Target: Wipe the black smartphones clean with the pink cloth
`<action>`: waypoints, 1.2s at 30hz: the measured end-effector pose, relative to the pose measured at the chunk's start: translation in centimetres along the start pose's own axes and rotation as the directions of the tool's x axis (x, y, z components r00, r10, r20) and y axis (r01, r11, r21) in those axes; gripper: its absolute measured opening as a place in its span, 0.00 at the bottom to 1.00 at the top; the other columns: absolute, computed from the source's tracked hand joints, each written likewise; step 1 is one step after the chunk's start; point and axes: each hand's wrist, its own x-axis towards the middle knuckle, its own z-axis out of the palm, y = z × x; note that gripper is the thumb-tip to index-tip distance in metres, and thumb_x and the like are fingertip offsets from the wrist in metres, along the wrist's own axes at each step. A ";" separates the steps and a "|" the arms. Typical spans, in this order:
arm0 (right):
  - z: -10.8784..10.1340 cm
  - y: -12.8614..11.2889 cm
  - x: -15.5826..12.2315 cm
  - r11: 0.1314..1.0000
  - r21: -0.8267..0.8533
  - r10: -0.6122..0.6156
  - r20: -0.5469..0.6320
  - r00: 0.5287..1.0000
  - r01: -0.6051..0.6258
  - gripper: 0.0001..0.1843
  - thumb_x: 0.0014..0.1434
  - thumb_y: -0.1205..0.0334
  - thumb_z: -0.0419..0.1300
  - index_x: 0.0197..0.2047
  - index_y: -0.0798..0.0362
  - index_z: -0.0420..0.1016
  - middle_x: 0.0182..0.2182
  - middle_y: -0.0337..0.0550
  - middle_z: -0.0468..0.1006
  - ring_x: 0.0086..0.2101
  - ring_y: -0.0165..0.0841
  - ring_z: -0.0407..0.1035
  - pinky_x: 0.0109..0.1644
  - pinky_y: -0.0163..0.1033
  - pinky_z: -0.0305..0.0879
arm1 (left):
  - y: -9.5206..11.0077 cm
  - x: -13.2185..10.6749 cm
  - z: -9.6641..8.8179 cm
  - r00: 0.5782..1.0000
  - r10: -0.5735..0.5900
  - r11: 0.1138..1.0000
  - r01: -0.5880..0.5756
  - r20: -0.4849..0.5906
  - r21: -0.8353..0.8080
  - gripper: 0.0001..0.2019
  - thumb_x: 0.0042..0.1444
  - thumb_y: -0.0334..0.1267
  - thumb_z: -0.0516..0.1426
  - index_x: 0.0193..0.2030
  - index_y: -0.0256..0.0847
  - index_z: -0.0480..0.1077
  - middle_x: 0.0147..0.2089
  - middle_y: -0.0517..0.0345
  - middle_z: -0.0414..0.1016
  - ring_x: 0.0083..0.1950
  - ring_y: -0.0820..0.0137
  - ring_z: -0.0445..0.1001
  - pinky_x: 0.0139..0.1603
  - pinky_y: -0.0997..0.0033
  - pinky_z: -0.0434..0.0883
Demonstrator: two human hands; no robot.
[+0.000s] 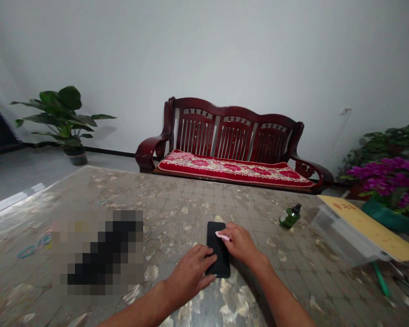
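Observation:
A black smartphone point(221, 258) lies flat on the patterned tablecloth point(177, 195), screen side up. My left hand point(192, 269) steadies it, with fingers over its left edge and the thumb near the bottom corner. Pinched in my right hand point(241, 243) is a small pale pink cloth point(222, 235), pressed against the upper right part of the screen. Part of the cloth is hidden under my fingers.
To the right stand a green bottle point(289, 217) with a black top and a clear plastic box point(344, 236) under a yellow board point(371, 222). Light blue bands point(27, 252) lie at left, beside a pixelated dark object point(104, 254). A wooden bench point(233, 131) is behind the table.

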 end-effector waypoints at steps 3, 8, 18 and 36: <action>0.2 0.3 0.3 0.999 -0.009 0.038 -0.048 0.998 -0.038 0.13 0.64 0.66 0.55 0.40 0.48 0.83 0.31 0.41 0.73 0.33 0.32 0.67 0.35 0.35 0.52 | 0.1 0.0 -0.1 1.000 -0.005 1.000 0.005 0.018 0.011 0.22 0.55 0.35 0.65 0.57 0.38 0.72 0.57 0.45 0.74 0.57 0.53 0.71 0.59 0.50 0.72; 0.1 0.0 -0.6 1.000 0.004 -0.023 0.003 1.000 0.023 0.12 0.61 0.69 0.56 0.34 0.49 0.82 0.30 0.39 0.73 0.31 0.31 0.66 0.34 0.35 0.51 | -0.1 0.0 0.0 1.000 0.008 1.000 -0.008 -0.004 0.006 0.22 0.56 0.35 0.65 0.57 0.38 0.72 0.56 0.45 0.74 0.56 0.53 0.72 0.58 0.50 0.72; -0.3 0.3 -0.4 0.997 -0.041 0.071 -0.023 0.997 -0.072 0.14 0.65 0.65 0.55 0.38 0.49 0.83 0.30 0.41 0.72 0.32 0.32 0.66 0.35 0.35 0.51 | 0.2 0.1 -0.4 1.000 0.001 1.000 -0.001 0.016 0.021 0.23 0.53 0.33 0.67 0.57 0.37 0.72 0.57 0.44 0.75 0.56 0.52 0.72 0.58 0.49 0.72; 0.1 -1.3 -0.6 0.996 -0.059 -0.065 0.026 0.998 0.067 0.11 0.62 0.68 0.57 0.37 0.48 0.80 0.32 0.39 0.73 0.35 0.32 0.67 0.36 0.35 0.51 | 0.3 0.1 -0.2 1.000 -0.009 1.000 0.009 -0.008 0.000 0.20 0.55 0.35 0.65 0.56 0.41 0.72 0.56 0.47 0.75 0.55 0.55 0.72 0.57 0.51 0.73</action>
